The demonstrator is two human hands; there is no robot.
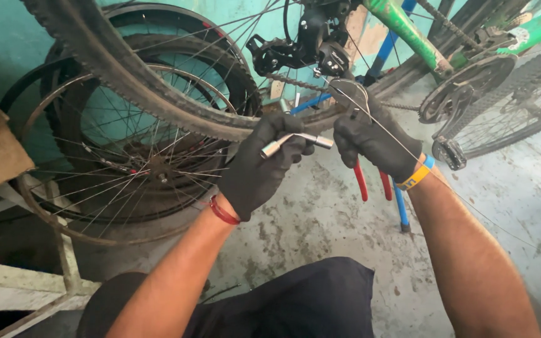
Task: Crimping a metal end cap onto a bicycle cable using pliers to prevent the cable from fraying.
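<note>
While my right hand (370, 141) is gripping red-handled pliers (363, 178) on the cable (402, 143) near the derailleur (305, 44), my left hand (264, 159) is holding a socket wrench (295, 143); cable not yet fastened.

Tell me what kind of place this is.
Most likely a bicycle repair workshop: spare wheels lean against a teal wall, a green-framed bicycle stands on stained concrete, and the gloved right hand holds red-handled pliers.

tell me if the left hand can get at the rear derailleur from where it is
Probably yes: the left hand, gripping a bent metal wrench, sits just below the tyre, and the rear derailleur above shows nothing between them but the chain.
</note>
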